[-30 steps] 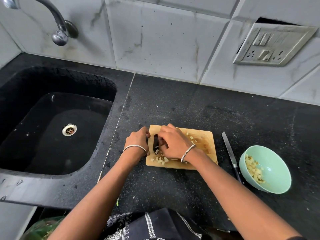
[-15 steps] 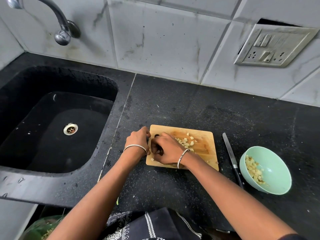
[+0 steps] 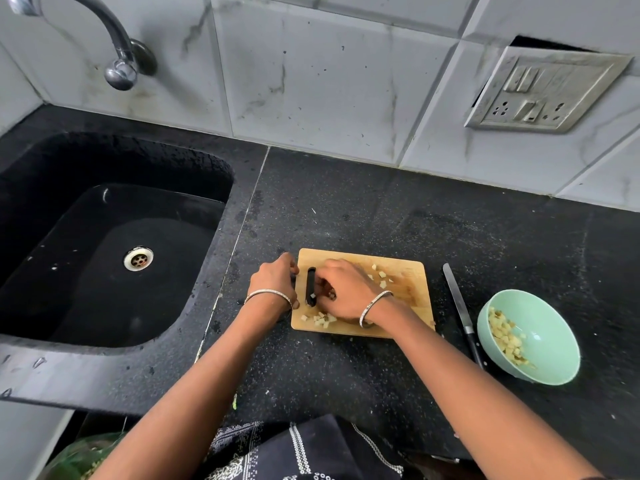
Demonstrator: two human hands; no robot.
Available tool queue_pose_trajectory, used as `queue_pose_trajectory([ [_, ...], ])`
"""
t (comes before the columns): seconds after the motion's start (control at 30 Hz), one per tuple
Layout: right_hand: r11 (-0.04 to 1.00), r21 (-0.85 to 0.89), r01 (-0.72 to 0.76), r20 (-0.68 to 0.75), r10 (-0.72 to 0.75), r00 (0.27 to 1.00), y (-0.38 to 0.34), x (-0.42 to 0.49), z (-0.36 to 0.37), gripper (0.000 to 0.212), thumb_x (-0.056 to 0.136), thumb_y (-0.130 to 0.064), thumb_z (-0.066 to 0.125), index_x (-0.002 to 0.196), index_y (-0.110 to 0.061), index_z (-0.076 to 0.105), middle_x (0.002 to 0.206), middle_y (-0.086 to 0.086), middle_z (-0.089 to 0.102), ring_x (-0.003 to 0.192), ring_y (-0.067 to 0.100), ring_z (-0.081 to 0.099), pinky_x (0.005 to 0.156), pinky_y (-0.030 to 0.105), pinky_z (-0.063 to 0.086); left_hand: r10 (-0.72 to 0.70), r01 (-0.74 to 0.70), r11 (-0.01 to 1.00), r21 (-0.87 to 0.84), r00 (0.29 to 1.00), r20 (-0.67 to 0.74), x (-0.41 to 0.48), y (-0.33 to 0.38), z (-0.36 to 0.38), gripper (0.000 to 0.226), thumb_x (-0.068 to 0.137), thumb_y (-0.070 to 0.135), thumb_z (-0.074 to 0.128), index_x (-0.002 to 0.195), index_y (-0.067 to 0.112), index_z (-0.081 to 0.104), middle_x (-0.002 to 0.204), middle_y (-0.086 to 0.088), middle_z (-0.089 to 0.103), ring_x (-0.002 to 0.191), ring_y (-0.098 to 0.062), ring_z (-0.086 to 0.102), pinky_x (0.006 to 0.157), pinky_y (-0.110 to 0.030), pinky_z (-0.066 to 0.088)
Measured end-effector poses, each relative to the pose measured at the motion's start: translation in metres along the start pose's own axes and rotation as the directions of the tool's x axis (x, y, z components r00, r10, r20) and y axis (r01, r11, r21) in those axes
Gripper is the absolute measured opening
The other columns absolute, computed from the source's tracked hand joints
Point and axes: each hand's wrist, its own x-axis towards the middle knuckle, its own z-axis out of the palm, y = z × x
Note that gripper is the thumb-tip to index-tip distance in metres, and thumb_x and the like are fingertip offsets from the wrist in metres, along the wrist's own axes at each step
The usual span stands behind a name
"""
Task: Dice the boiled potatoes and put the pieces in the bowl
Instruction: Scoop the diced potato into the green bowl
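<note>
Potato pieces (image 3: 323,320) sit under the right hand's (image 3: 346,292) curled fingers on the cutting board (image 3: 405,292); left hand (image 3: 272,280) grips its edge.

Left hand (image 3: 273,284), right hand (image 3: 348,294) at board (image 3: 412,284)

One knife (image 3: 460,306), one bowl (image 3: 550,344), maybe ten loose cubes (image 3: 323,320)

I log a black sink (image 3: 114,161) at left, set into the speckled black counter (image 3: 381,209), with a steel drain (image 3: 138,258). Chrome tap (image 3: 117,64) on grey tiled wall (image 3: 311,81). Socket plate (image 3: 543,88) upper right, tilted.
</note>
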Motion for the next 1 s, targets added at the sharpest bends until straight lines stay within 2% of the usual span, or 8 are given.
queue_pose_trajectory([
  [0.1,0.995,-0.098,-0.005,-0.011,0.004,1.000,-0.007,0.005,0.010,0.028,0.086,-0.043,0.060,0.102,-0.020,0.061,0.107,0.000,0.057,0.106,0.022,0.050,0.089,0.042,0.042,0.011,-0.011,1.000,0.004,1.000,0.005,0.001,-0.002,0.000,0.061,0.063,0.012,0.086,0.112,0.025,0.052,0.105,-0.008,0.064,0.097,-0.033,0.063,0.078,-0.037,0.051],
  [0.23,0.979,-0.206,0.005,0.041,0.003,0.999,-0.015,0.008,0.012,0.033,0.087,-0.043,0.059,0.105,-0.016,0.063,0.114,0.005,0.052,0.112,0.026,0.045,0.093,0.047,0.036,0.013,-0.013,1.000,0.005,1.000,-0.003,0.000,-0.003,0.000,0.060,0.065,0.012,0.084,0.114,0.024,0.052,0.106,-0.010,0.064,0.098,-0.033,0.063,0.078,-0.038,0.050],
  [0.33,0.984,-0.178,0.017,0.124,0.005,0.992,-0.018,0.010,0.010,0.031,0.084,-0.042,0.061,0.101,-0.016,0.064,0.113,0.005,0.049,0.114,0.027,0.043,0.098,0.051,0.034,0.014,-0.014,1.000,0.005,1.000,-0.002,0.000,-0.002,0.000,0.059,0.065,0.010,0.083,0.113,0.024,0.052,0.107,-0.011,0.063,0.098,-0.034,0.062,0.079,-0.039,0.051],
  [0.43,0.990,-0.130,0.044,0.139,-0.026,0.990,-0.015,0.013,0.006,0.027,0.080,-0.043,0.064,0.094,-0.020,0.066,0.104,0.000,0.049,0.110,0.024,0.044,0.092,0.047,0.037,0.012,-0.012,1.000,0.005,1.000,0.006,0.000,-0.002,-0.001,0.059,0.064,0.010,0.084,0.113,0.024,0.053,0.108,-0.012,0.063,0.098,-0.035,0.062,0.080,-0.039,0.053],
  [0.6,0.987,-0.088,0.134,0.051,-0.130,0.990,-0.014,0.009,0.009,0.019,0.075,-0.038,0.066,0.078,-0.020,0.061,0.089,-0.003,0.053,0.094,0.020,0.047,0.079,0.037,0.039,0.013,-0.013,1.000,0.017,1.000,0.000,0.000,-0.003,-0.002,0.054,0.064,0.011,0.083,0.108,0.022,0.055,0.110,-0.011,0.062,0.100,-0.035,0.062,0.076,-0.036,0.049],
  [0.73,0.988,-0.017,0.156,0.027,-0.156,0.987,-0.008,0.003,0.010,0.018,0.073,-0.035,0.068,0.073,-0.020,0.059,0.082,-0.005,0.054,0.085,0.014,0.044,0.072,0.029,0.039,0.021,-0.021,0.999,0.035,1.000,0.003,-0.002,-0.002,-0.002,0.055,0.063,0.014,0.085,0.109,0.022,0.056,0.110,-0.011,0.063,0.101,-0.034,0.062,0.077,-0.035,0.048],
  [0.87,0.988,0.002,0.152,-0.009,-0.152,0.988,-0.002,-0.002,0.003,0.014,0.069,-0.028,0.069,0.072,-0.021,0.056,0.078,-0.010,0.051,0.084,0.012,0.040,0.074,0.030,0.044,0.051,-0.050,0.998,0.039,0.998,-0.022,-0.006,-0.006,-0.001,0.053,0.065,0.017,0.084,0.109,0.020,0.054,0.105,-0.008,0.064,0.101,-0.033,0.062,0.076,-0.034,0.045],
  [1.0,0.996,0.052,0.076,-0.066,-0.072,0.995,0.006,-0.008,-0.006,0.010,0.072,-0.023,0.063,0.081,-0.025,0.059,0.084,-0.011,0.058,0.087,0.012,0.046,0.079,0.033,0.048,0.083,-0.083,0.996,0.012,0.997,0.002,-0.011,-0.016,-0.001,0.037,0.066,0.014,0.079,0.094,0.024,0.055,0.088,-0.001,0.070,0.092,-0.023,0.065,0.073,-0.031,0.048],
])
